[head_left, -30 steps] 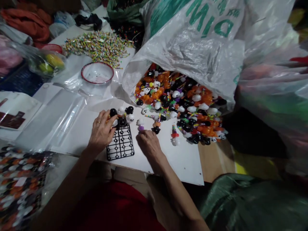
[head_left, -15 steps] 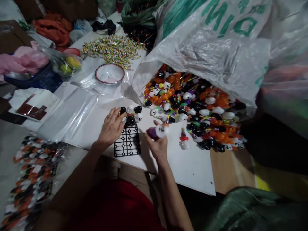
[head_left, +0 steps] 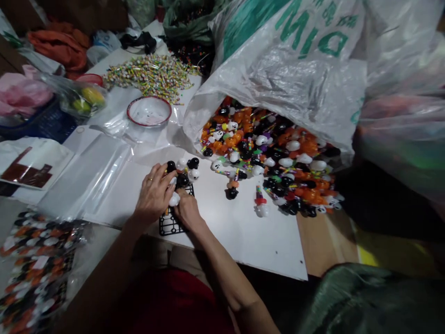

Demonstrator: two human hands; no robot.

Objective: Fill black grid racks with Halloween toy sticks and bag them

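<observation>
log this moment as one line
left hand: at toys on grid | right hand: over grid | sack: open, loose toys at mouth

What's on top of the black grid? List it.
Black and white figure heads crowd the far part of the black grid; another white one shows between left hand and right hand. What the hands cover cannot be seen.

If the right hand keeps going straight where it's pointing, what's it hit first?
Likely the cluster of black and white ball heads on the black grid, beside the left hand. The right hand hides its fingertips; depth there is unclear.
</observation>
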